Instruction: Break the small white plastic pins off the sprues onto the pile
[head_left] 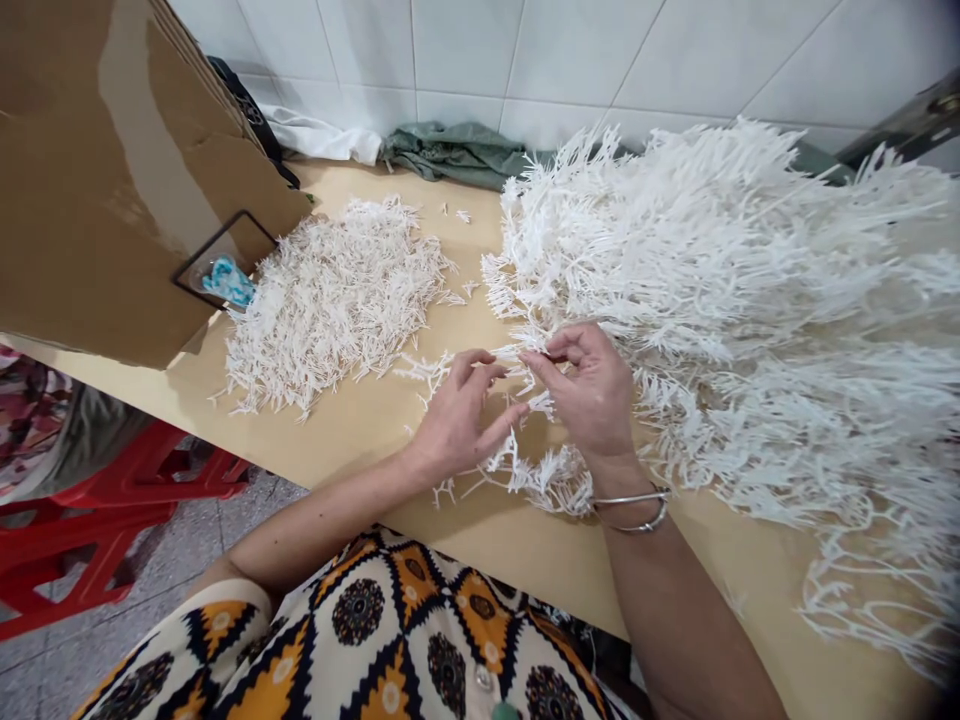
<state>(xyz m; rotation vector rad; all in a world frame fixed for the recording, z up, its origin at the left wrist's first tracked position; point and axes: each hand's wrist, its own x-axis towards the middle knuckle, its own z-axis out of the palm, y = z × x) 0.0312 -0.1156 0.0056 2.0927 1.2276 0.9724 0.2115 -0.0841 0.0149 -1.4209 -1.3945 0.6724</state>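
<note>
My left hand is over the middle of the table, its thumb and fingers apart, close to a white branching plastic strand. My right hand is closed in a pinch on a white plastic piece beside it, at the near left edge of a large heap of white branched pieces. To the left lies a smaller pile of short white pieces. More of the strand curls on the table below my hands.
A large cardboard box stands on the table at the left, with a black wire frame and a blue-and-white item beside it. Green cloth lies along the tiled wall. Red stools and part of a person are at the lower left.
</note>
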